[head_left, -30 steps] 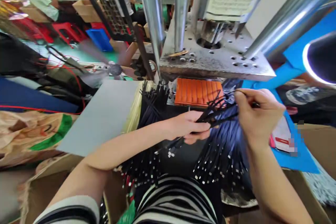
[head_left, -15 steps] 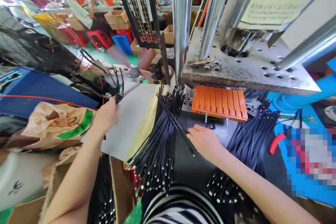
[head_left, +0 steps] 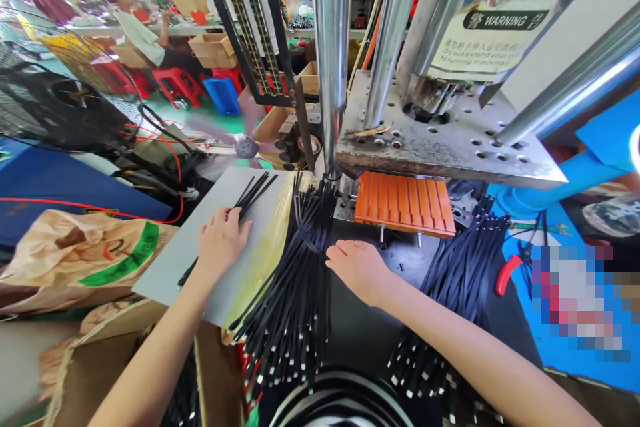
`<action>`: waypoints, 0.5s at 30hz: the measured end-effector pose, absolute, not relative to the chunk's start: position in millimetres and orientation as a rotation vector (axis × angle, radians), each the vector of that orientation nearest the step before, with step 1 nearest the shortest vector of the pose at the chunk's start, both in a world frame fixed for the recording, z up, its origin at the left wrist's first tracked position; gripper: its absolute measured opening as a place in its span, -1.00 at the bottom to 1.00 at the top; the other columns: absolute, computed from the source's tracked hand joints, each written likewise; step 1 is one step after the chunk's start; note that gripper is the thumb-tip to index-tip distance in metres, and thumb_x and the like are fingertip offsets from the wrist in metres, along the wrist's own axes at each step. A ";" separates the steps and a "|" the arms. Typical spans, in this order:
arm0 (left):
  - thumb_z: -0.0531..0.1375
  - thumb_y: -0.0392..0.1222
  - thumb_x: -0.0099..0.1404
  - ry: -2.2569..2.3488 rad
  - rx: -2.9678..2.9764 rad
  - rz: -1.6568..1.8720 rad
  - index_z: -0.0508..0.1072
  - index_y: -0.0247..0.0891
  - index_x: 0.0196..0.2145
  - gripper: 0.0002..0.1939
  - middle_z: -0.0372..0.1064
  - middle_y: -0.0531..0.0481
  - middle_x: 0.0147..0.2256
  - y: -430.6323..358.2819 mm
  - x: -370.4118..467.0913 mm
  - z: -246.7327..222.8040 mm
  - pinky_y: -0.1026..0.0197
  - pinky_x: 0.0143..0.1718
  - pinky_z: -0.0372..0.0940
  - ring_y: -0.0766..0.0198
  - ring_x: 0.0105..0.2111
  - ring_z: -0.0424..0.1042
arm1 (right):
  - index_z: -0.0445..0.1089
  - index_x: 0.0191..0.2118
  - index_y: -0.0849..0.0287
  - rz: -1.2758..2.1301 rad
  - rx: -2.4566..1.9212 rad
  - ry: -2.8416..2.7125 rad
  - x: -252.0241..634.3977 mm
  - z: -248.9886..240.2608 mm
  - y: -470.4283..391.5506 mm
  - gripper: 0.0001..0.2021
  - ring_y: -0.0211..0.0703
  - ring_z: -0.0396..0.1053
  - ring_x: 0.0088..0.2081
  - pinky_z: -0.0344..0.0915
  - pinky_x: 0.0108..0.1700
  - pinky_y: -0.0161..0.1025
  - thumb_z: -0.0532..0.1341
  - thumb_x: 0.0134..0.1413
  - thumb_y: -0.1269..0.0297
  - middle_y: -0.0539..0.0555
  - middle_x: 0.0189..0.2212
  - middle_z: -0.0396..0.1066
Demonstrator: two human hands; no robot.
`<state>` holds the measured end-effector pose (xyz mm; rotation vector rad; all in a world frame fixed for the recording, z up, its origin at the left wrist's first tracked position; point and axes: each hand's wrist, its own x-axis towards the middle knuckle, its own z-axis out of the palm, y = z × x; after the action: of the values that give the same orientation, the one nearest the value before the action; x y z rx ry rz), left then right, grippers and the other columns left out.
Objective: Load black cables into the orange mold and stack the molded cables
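My left hand [head_left: 223, 243] is closed over a small bundle of black cables [head_left: 253, 193] lying on the grey sheet [head_left: 200, 197]; their ends stick out above and below it. My right hand [head_left: 357, 270] has its fingers curled at the right edge of a large pile of black cables with silvery tips [head_left: 295, 293]. Curved cables run across the pile to its fingertips, which are partly hidden. Behind that hand sits an orange slotted block [head_left: 405, 203], mounted under the press's metal plate [head_left: 445, 147].
A second heap of black cables [head_left: 457, 273] lies to the right. Red-handled pliers [head_left: 509, 273] rest on the blue surface beyond it. At left are a spinning fan [head_left: 245, 145] and an open carton [head_left: 75, 373]. A seated person [head_left: 137, 30] works in the background.
My left hand has come down and right, laying its cables on the grey sheet. My right hand has shifted left to the pile, and the loose cables there now curve across it.
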<state>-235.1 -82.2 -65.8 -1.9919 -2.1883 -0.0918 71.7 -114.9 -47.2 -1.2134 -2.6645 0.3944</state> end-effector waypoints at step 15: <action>0.10 -0.25 0.38 -0.670 -3.134 -1.194 0.53 -0.30 -0.18 -0.80 0.53 -0.11 -0.17 -14.7 -66.4 -26.5 0.15 0.04 0.37 0.24 -0.10 0.49 | 0.49 -0.22 0.16 0.259 -1.582 -1.740 129.3 -25.1 22.4 -0.81 0.05 0.44 -0.16 0.27 -0.01 -0.08 0.14 0.16 0.30 0.12 -0.31 0.55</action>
<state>-66.4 -14.7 -26.5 -3.1341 -0.6699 -1.1939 129.3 22.4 -25.1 -1.5815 -1.7403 0.2589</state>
